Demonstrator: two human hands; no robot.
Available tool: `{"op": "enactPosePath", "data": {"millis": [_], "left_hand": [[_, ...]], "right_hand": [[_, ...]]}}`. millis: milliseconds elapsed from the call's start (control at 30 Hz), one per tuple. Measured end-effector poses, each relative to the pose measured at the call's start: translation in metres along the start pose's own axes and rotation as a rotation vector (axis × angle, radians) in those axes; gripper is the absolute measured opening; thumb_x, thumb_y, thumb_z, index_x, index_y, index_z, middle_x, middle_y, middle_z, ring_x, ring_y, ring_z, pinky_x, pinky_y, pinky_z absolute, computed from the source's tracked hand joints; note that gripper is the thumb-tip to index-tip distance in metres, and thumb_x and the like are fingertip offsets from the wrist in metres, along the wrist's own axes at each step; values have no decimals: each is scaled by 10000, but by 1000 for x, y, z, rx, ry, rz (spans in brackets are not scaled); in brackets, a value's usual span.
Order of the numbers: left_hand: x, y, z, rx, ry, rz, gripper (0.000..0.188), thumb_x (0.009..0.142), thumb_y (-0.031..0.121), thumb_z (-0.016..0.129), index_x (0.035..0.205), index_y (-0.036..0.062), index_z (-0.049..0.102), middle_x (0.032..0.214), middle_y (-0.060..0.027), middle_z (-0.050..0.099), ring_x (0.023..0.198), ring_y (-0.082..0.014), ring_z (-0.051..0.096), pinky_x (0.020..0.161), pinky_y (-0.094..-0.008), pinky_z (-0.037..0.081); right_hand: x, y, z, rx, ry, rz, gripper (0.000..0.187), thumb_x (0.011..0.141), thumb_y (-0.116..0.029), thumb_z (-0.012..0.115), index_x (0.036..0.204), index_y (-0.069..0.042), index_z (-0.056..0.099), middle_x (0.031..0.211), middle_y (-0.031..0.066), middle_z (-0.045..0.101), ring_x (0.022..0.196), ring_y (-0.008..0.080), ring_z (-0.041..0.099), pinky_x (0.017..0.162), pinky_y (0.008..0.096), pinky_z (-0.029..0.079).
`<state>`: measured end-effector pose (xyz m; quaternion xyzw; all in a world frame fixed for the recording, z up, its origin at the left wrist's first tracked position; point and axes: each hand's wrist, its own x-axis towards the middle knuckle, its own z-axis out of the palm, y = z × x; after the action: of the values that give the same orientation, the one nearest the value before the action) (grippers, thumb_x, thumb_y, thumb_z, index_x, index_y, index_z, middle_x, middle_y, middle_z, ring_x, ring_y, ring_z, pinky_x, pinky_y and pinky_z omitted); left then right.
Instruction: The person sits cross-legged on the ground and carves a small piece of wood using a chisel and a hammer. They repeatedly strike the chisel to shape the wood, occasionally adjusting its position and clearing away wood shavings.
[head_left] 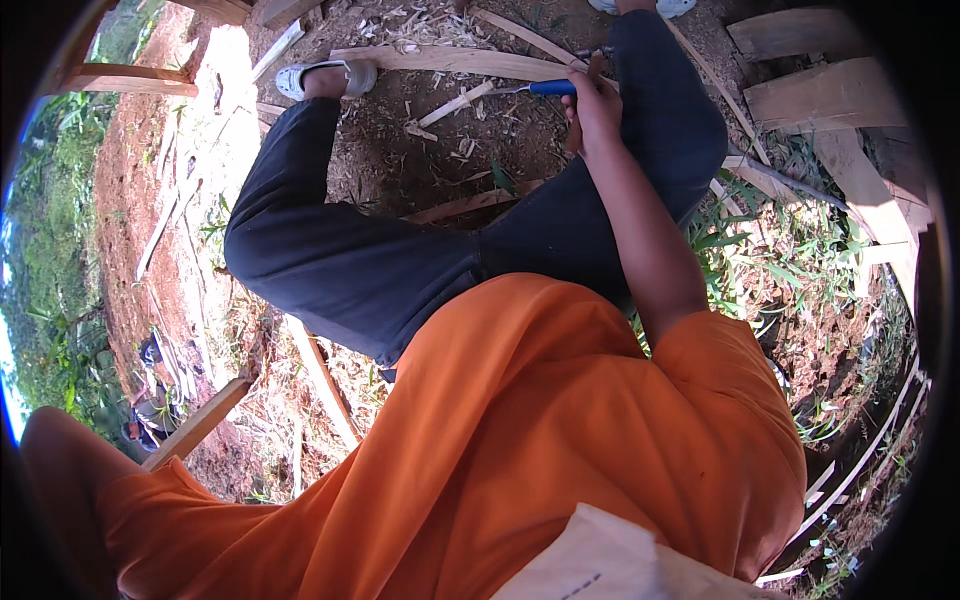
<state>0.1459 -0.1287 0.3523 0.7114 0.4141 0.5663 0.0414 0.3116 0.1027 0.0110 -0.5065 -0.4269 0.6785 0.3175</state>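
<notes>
Blue-handled tool (552, 88) sat in your right grip (594, 106), fingers closed around its handle, metal end pointing left toward a pale stick (455, 104); contact unclear. Brown piece (575, 136) showed above and below that grip. Long board (450, 61) lay beyond, near your left shoe (360, 77). Left grip out of view; state couldn't be told.

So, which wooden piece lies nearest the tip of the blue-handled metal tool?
The short, pale wooden strip: its upper end seems to meet the tool; the long wooden plank lies beyond.
</notes>
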Motion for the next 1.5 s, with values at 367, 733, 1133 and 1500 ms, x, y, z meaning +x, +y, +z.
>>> {"op": "enactPosePath", "data": {"millis": [367,733,1133,1500], "left_hand": [[-27,-45,-4,47,-23,-187,586,1017,415,628,1433,18,516,1375,-183,598,1195,-260,627,991,-375,520],[-23,-62,-8,45,-53,-193,588,1001,410,655,1421,21,522,1366,-173,602,1183,-256,627,985,-374,519],[2,-38,-16,42,-18,-82,592,983,405,685,1409,25,528,1357,-162,606,1170,-250,628,979,-372,518],[-16,-15,-28,85,57,-35,597,967,400,712,1397,28,534,1348,-151,610,1158,-245,628,972,-371,517]], "right_hand": [[1,2,8,-73,-2,13,260,915,-266,765,973,-53,627,706,8,609,529,76,545,473,217,421],[10,6,6,-50,8,13,347,909,-226,772,1102,23,628,773,33,630,569,89,595,458,231,446],[15,11,8,-65,5,35,341,898,-240,784,1087,-1,630,776,37,640,566,88,598,470,238,448],[11,16,5,-37,-12,7,263,916,-246,759,976,-23,633,717,27,612,525,82,564,440,231,433]]}}
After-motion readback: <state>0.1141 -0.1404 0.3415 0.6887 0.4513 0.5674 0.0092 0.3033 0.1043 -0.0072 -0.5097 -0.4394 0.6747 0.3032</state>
